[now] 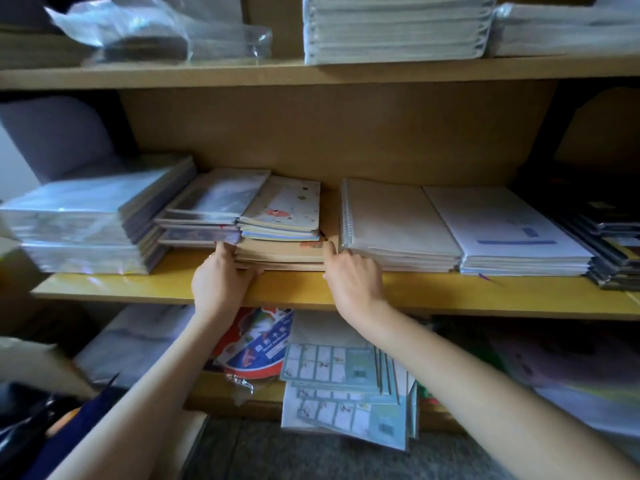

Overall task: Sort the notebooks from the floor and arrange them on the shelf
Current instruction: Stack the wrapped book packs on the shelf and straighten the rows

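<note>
You had the brown notebook stack (280, 253) on the shelf (450, 289) squarely between both grips, left hand (221, 282) clamped at its 9 o'clock corner, right hand (353, 282) at 3, long axis toward 12.

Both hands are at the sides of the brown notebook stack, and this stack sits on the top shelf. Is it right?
Not quite. In the head view, the left hand and the right hand are at the sides of the brown notebook stack, but it sits on the middle shelf, not the top one.
</note>
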A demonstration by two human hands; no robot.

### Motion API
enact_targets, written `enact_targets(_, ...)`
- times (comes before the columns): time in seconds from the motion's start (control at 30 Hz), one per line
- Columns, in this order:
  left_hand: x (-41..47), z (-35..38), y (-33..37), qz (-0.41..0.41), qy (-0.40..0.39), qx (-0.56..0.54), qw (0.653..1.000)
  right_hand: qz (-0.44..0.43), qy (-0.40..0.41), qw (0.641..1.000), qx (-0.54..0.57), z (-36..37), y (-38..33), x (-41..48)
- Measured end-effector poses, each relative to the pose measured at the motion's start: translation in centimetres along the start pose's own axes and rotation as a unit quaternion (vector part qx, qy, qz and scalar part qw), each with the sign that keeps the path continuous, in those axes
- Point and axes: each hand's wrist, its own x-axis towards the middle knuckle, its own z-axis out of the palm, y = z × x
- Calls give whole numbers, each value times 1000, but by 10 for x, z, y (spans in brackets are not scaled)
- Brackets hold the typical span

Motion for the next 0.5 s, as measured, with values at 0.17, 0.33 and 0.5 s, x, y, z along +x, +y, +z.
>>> enact_targets(0.17,12,2,-5,42,20,43,998,52,20,995,86,-2,6,-6)
enact_targets(0.33,14,4,-12,44,22,22,999,106,-40,971,210,0,-2,-25)
enact_targets(0.5,10,13,-21,25,14,-45,999,193,-132,929,287,0,-9,-18)
